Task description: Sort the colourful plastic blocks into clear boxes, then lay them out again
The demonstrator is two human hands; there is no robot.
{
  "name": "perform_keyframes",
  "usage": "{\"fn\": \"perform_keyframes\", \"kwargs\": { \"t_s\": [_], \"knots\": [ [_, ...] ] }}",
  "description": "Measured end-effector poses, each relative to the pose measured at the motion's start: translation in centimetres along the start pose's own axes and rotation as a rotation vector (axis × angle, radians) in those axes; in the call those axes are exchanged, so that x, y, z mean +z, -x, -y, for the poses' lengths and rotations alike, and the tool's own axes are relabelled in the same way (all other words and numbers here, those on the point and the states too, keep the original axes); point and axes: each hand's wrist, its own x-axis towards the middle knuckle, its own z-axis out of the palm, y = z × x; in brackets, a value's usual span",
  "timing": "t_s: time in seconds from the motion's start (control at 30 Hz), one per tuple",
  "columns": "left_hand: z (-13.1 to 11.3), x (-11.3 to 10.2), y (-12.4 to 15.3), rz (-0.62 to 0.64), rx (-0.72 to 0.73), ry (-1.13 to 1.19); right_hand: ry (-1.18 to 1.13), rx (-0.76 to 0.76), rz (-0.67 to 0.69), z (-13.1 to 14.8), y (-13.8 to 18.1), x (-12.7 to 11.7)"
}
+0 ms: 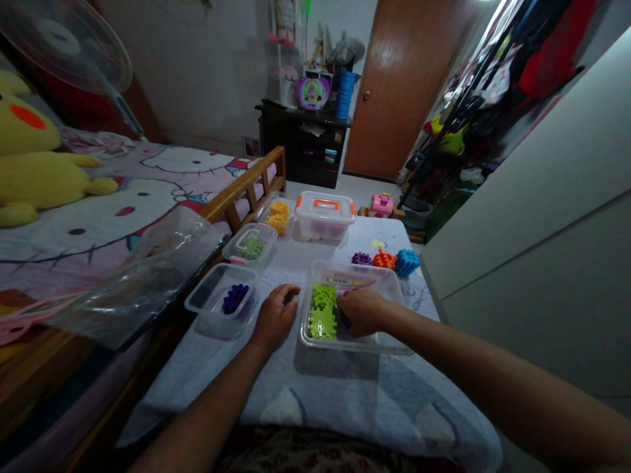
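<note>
My right hand [362,312] reaches into a large clear plastic box [389,282], fingers curled down around a dark purple interlocking block [346,320] that is mostly hidden under it. Left of those fingers, lime-green interlocking blocks [323,322] lie in the same box. My left hand [277,315] rests on the table cloth just left of the box, holding nothing, with thumb and fingers apart and loosely bent. A smaller clear tub [202,305] beside it holds a dark purple block piece [235,298].
Behind are a tub with green pieces [252,248], another with yellow pieces [279,217], and a lidded box with orange clips [325,213]. Purple, orange and blue assembled shapes [384,260] stand at the right back. A wooden bed rail [246,187] borders the left.
</note>
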Motion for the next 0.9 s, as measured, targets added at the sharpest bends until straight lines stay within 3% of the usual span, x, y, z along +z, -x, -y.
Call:
{"fn": "perform_keyframes", "kwargs": {
  "t_s": [0.4,0.9],
  "knots": [
    [0.2,0.1,0.0,0.000,0.000,-0.016,0.031,0.049,-0.056,1.1,-0.6,1.8],
    [0.0,0.1,0.0,0.014,-0.007,-0.016,0.044,0.105,-0.173,0.3,-1.1,2.6]
  ]
}}
